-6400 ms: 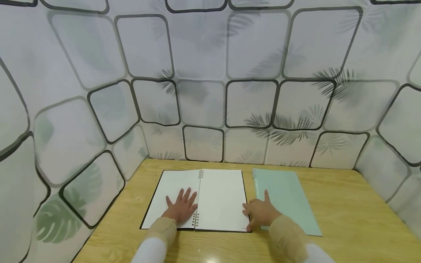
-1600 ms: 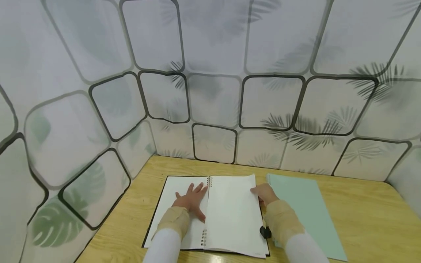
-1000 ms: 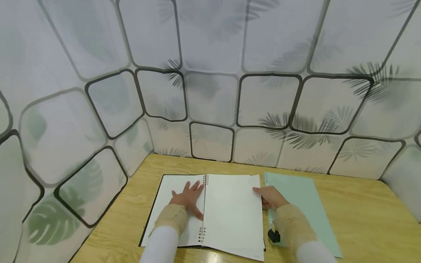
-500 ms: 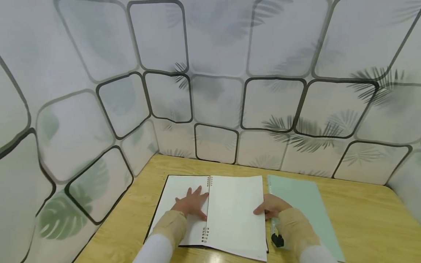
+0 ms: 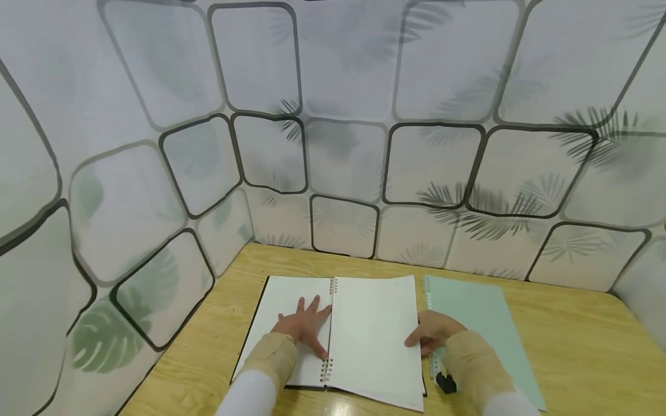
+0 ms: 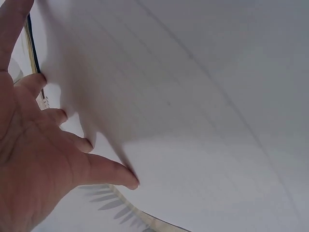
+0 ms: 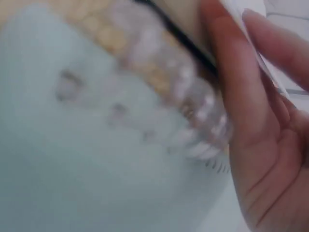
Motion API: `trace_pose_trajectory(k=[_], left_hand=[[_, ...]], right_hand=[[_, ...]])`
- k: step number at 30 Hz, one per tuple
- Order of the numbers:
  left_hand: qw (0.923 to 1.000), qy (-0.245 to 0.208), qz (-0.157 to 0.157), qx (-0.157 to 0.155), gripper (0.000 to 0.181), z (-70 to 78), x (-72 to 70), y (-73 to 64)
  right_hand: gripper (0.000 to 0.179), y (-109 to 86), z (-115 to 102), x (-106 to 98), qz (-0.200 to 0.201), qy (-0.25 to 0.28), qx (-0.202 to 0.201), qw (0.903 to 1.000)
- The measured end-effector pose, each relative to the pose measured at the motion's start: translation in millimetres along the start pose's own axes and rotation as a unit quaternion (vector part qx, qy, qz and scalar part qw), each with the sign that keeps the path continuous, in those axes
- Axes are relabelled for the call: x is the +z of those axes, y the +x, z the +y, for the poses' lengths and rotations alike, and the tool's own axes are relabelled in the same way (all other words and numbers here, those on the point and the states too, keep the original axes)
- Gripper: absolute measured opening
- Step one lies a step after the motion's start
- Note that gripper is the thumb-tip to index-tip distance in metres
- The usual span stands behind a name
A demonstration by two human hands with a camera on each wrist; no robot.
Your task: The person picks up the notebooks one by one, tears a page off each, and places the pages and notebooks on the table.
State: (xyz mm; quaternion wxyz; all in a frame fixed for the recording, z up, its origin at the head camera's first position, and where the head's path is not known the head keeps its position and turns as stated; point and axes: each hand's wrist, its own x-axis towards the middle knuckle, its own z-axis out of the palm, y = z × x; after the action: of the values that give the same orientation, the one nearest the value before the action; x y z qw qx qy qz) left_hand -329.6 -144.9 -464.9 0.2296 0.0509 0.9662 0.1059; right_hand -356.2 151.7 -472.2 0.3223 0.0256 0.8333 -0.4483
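A spiral notebook lies spread on the table, both visible pages blank white, with a black cover edge showing beneath. My left hand rests on the left page beside the wire binding, fingers spread; the left wrist view has its fingertips on the white paper. At the other side my right hand pinches the outer edge of the right-hand page between thumb and fingers. That page bows up a little, and its lower corner stands out past the cover. In the right wrist view the paper passes between thumb and fingers.
A mint-green notebook with a clear spiral lies just right of the white one, partly under my right forearm. A small black piece sits at my right cuff. The wood table ends at a patterned fabric wall.
My right hand has gone from spread fingers at the page's lower edge to pinching the page, then slid down along its edge. The left hand stays on the left page.
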Motion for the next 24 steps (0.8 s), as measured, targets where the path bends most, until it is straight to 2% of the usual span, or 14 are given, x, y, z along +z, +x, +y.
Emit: trace_pose_trajectory(k=[2,7,16,24], left_hand=[[1.0000,0.000,0.002,0.000,0.109,0.1,0.5,1.1],[1.0000,0.001,0.000,-0.001,0.109,-0.1,0.8,3.8],[0.9998,0.015,-0.007,0.013,0.109,1.1,-4.2,3.8],[0.9999,0.011,-0.009,0.006,0.110,2.2,-7.9,1.4]], right_hand=[[0.023,-1.8,1.5,-0.2,0.003,-0.026,0.010,0.9996],[0.022,-6.2,4.0,-1.1,0.004,-0.036,0.002,0.9993],[0.023,-10.1,9.0,-1.7,0.008,-0.012,0.001,0.9999],[0.025,-11.8,7.1,-4.7,-0.014,0.005,-0.020,0.9997]])
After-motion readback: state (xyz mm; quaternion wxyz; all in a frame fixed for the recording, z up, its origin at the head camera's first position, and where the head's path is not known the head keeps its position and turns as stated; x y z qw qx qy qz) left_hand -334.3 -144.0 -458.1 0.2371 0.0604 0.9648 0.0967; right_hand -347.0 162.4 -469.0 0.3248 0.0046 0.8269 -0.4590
